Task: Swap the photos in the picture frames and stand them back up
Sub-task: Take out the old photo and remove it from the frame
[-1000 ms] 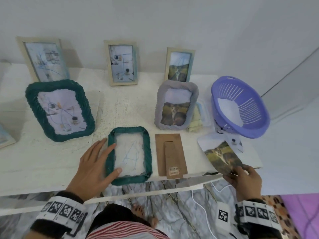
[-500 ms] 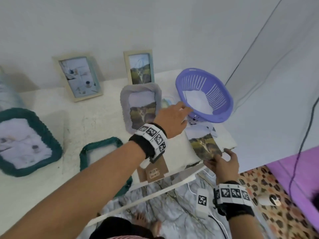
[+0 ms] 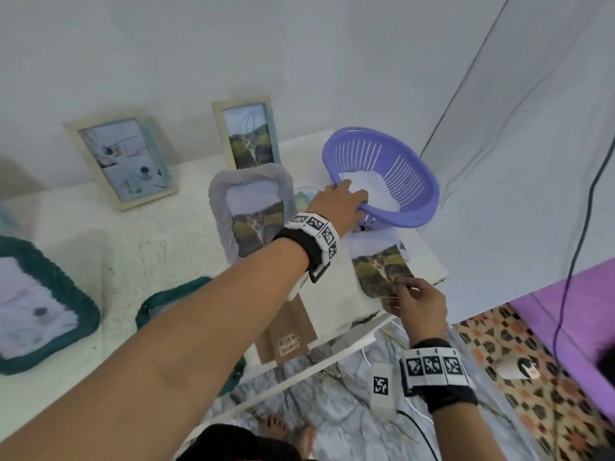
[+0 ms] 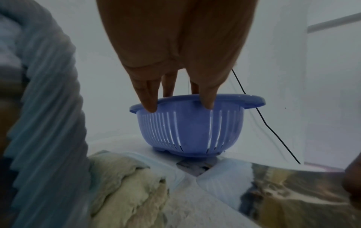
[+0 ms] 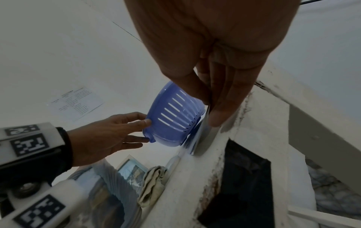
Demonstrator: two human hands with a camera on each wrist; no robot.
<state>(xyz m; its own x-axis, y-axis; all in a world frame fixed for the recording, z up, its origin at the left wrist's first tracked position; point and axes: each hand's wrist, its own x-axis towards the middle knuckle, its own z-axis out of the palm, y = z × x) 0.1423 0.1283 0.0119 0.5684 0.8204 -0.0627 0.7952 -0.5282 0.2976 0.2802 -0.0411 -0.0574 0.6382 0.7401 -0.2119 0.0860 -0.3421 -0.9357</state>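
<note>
My left hand (image 3: pixel 352 197) reaches across the table to the purple basket (image 3: pixel 399 181). In the left wrist view its fingers (image 4: pixel 150 106) straddle the basket's rim (image 4: pixel 252 100), some outside and some inside. My right hand (image 3: pixel 401 287) pinches the near corner of a loose landscape photo (image 3: pixel 379 267) lying at the table's right front edge below the basket. The small teal woven frame (image 3: pixel 173 297) lies flat, mostly hidden by my left forearm. Its brown backing board (image 3: pixel 286 334) lies beside it.
A grey woven frame (image 3: pixel 249 207) stands left of the basket, with a crumpled cloth (image 4: pixel 126 185) between them. Two wooden frames (image 3: pixel 123 161) lean on the back wall, and a large teal frame (image 3: pixel 40 304) stands far left. White paper (image 3: pixel 369 191) lies in the basket.
My left hand left the small teal frame and crossed to the right onto the basket's rim. The head view swung right. My right hand still holds the photo's corner.
</note>
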